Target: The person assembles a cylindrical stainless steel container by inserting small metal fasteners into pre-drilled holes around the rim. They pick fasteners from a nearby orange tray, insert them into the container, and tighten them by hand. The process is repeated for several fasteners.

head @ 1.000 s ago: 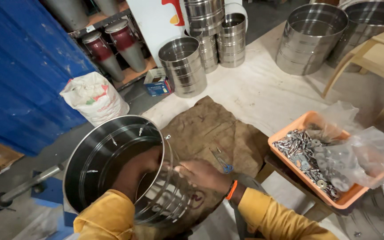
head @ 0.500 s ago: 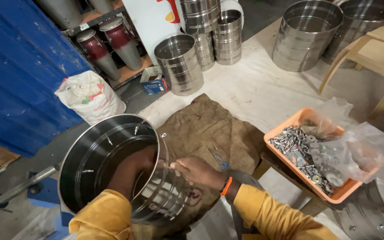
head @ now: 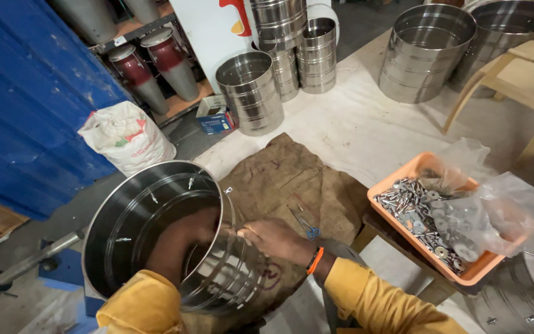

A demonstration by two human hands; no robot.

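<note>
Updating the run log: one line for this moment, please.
left hand inside steel drum | right hand on drum's outer wall | drum tilted on burlap

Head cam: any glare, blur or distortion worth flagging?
Head view: sharp, no motion blur. Bright streaks of glare on the steel drum, whose dark inside shades the left hand. The right hand at the rim is evenly lit. Wide-angle bending towards the edges; the plastic bag shows pale sheen.

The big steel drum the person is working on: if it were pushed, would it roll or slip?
The steel drum lies tilted with its round ribbed wall down, so it would probably roll if released. The left hand inside and the right hand at the rim seem to steady it. Its polished wall looks slippery; the burlap cloth underneath may add grip.
</note>
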